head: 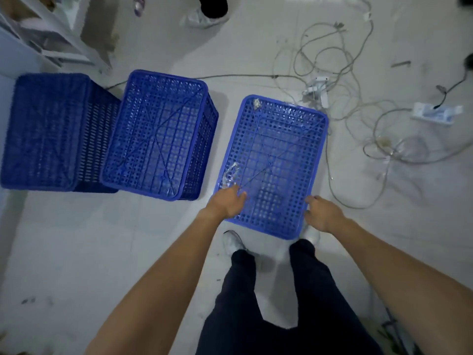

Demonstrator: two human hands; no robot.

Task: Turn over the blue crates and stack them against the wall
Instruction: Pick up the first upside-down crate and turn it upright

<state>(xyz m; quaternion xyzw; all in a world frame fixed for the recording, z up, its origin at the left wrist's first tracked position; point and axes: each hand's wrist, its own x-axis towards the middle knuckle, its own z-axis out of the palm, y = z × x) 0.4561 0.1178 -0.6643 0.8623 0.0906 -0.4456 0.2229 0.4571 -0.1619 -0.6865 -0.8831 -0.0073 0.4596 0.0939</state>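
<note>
Left hand (226,202) lies on the near left corner of the nearest blue crate (272,165), fingers spread loosely over its perforated upper face; right hand (321,213) rests against the near right edge, fingers curled at the rim, though whether they actually clamp it cannot be told from this angle. Three blue crates are visible on the pale floor (102,252): the nearest crate, a middle crate (158,134) well apart to its left, and a far-left crate (48,129) touching the middle one and blurred, so its mesh is hard to read. All three appear bottom-up. Two scraps of clear tape (230,175) cling to the nearest crate. Two white shoes (231,242) show below it, the right one largely hidden. A tangle of cables (358,103) lies to the right. A second person's foot (202,17) is cut off at the top edge.
</note>
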